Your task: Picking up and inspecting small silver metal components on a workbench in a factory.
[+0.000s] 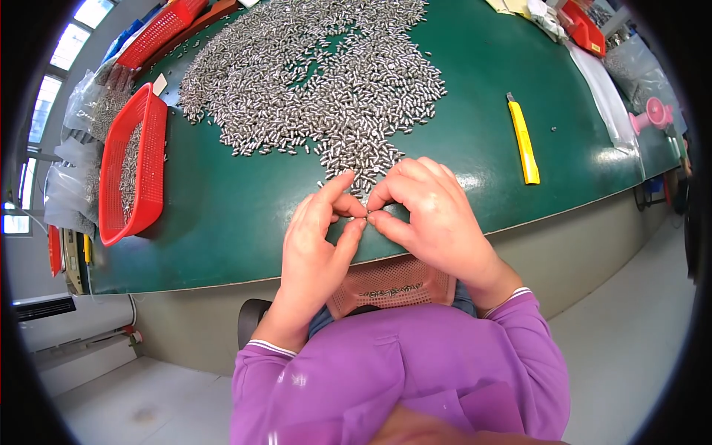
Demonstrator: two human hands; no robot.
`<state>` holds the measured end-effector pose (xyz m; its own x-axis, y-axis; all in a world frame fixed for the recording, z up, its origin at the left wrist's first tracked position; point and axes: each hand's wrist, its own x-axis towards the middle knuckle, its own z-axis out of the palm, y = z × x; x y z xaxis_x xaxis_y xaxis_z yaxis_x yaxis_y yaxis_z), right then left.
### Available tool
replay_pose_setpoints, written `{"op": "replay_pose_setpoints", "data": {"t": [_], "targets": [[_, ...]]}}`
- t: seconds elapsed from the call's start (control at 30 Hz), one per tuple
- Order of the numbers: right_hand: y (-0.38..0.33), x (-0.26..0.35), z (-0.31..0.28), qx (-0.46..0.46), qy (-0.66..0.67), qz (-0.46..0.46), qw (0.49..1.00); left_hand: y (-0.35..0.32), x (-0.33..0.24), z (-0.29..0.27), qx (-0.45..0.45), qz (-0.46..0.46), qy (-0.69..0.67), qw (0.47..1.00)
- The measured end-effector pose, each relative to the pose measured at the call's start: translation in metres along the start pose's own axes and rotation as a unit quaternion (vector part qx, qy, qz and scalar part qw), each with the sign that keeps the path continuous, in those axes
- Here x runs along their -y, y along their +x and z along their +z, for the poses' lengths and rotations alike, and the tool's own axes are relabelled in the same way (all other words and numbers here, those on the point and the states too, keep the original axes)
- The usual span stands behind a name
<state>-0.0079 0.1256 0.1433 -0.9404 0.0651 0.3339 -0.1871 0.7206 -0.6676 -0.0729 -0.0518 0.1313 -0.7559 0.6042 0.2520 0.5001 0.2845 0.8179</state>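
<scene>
A large heap of small silvery metal pins [319, 81] covers the far half of the green table [222, 222]. My left hand [315, 241] and my right hand [430, 211] meet at the table's near edge, fingertips pinched together on a tiny metal pin [367, 215] at the tip of the heap. Below the hands, on my lap, a pale pink mesh basket [389, 285] holds several of the same pins.
A red mesh basket [133, 167] with pins lies at the table's left. A yellow utility knife [523, 141] lies to the right. More red baskets [159, 33] and plastic bags [93, 104] stand at the back and left; a pink object [653, 115] is far right.
</scene>
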Motion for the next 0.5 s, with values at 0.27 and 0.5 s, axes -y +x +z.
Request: {"op": "replay_pose_setpoints", "data": {"t": [0.27, 0.5], "targets": [[-0.004, 0.001, 0.004, -0.025, -0.007, -0.017, 1.0, -0.001, 0.001, 0.0, -0.003, 0.003, -0.008, 1.0], [-0.007, -0.003, 0.01, -0.03, 0.026, -0.047, 0.998, -0.001, 0.002, 0.001, -0.005, 0.01, 0.0, 1.0]]}}
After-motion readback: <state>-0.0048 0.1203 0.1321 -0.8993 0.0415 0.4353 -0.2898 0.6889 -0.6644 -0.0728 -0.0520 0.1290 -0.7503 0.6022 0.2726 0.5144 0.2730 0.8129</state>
